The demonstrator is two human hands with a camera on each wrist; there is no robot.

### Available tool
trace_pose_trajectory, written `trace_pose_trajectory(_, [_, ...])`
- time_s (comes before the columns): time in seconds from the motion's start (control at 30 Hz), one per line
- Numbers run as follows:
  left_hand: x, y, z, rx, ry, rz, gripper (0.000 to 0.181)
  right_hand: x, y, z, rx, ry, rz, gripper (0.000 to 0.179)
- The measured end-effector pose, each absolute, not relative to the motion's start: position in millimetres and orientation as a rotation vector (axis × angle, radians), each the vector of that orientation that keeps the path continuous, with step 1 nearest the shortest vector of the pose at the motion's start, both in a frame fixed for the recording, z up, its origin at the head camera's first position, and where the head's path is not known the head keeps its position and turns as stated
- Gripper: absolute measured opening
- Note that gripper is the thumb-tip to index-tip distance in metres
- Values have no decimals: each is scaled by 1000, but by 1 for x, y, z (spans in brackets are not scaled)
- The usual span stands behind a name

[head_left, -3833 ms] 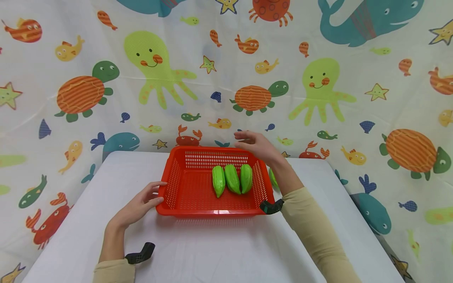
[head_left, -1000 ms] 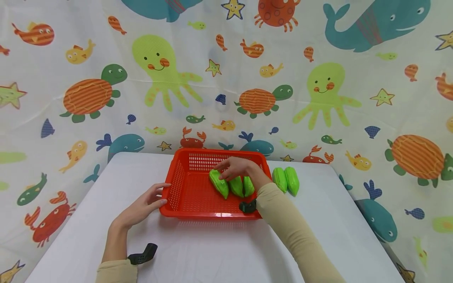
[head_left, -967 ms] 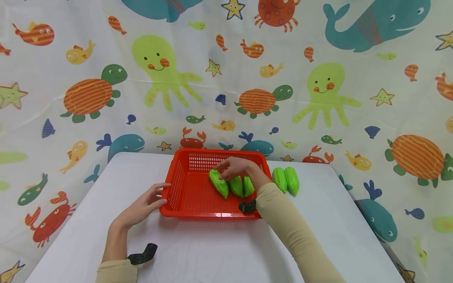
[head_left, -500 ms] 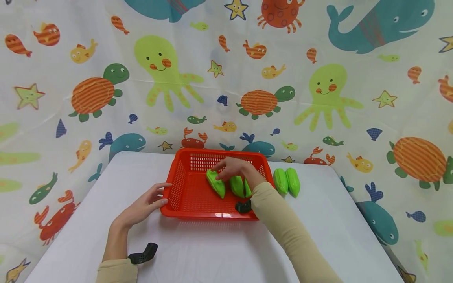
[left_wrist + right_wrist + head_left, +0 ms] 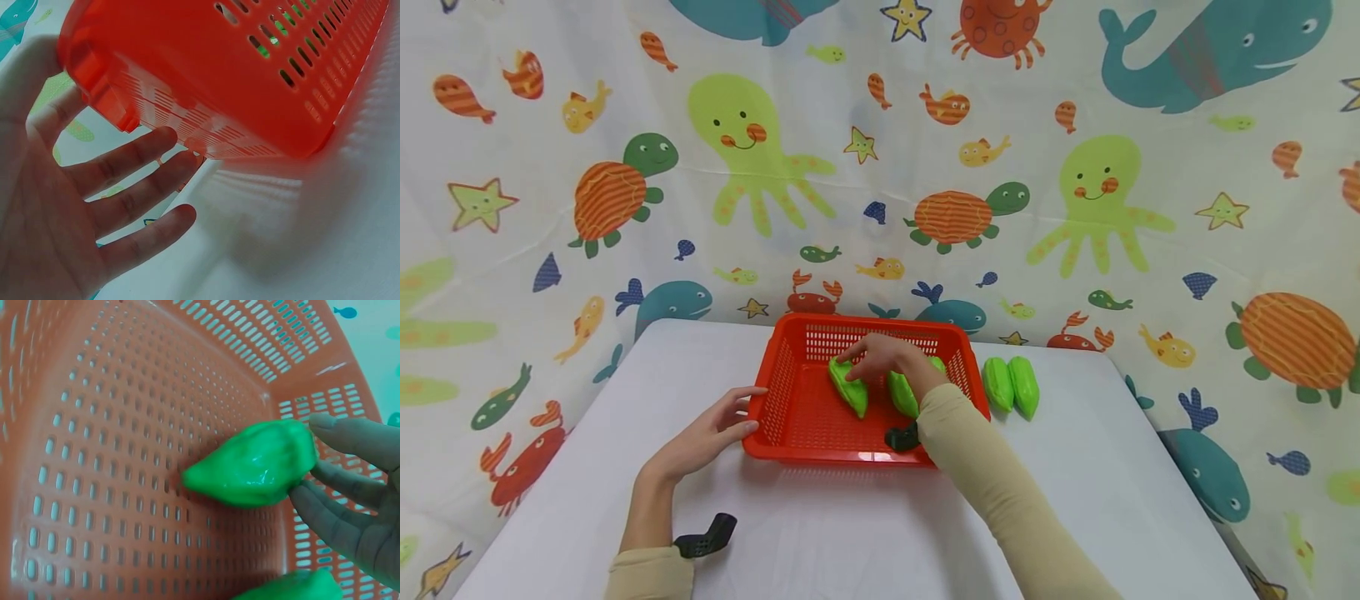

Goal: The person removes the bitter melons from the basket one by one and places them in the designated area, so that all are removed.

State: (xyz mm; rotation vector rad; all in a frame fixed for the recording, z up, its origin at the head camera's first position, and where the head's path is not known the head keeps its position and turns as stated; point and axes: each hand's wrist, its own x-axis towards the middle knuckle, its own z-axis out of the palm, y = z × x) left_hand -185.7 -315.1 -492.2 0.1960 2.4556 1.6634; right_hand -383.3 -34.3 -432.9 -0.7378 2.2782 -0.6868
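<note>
In the head view a red plastic basket [image 5: 865, 457] stands on the white table. My right hand [image 5: 880, 357] reaches into it and pinches a green star fruit [image 5: 852, 392] by its far end, the pointed tip aimed toward me. The right wrist view shows thumb and fingers at the blunt end of that star fruit [image 5: 256, 465]. Two more star fruits, one of them [image 5: 901, 393] plain to see, lie to its right, partly hidden by my arm. My left hand [image 5: 707, 429] touches the basket's left rim, its fingers spread and fairly straight in the left wrist view.
Outside the basket on the right, two star fruits lie side by side, the nearer-to-basket one [image 5: 997, 383] close to its wall. Behind the table [image 5: 1120, 500] hangs a white cloth [image 5: 880, 75] printed with sea animals. A black device sits on each wrist.
My right hand has come down from the basket's back right corner, gripped the leftmost star fruit and shifted it left, tilting it. My left hand stays at the rim.
</note>
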Motion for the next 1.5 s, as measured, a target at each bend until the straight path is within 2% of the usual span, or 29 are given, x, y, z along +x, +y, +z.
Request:
trace_pose_trajectory(0.67, [-185, -313, -494, 183, 2465, 1662, 60, -381, -43, -443, -684, 2205, -761, 46])
trace_pose_trajectory(0.97, [-182, -309, -494, 178, 2462, 1664, 61, -378, -48, -446, -562, 2070, -885, 51])
trace_pose_trajectory(1.5, [-182, -310, -495, 199, 2442, 1684, 59, -372, -57, -442, -605, 2056, -837, 53])
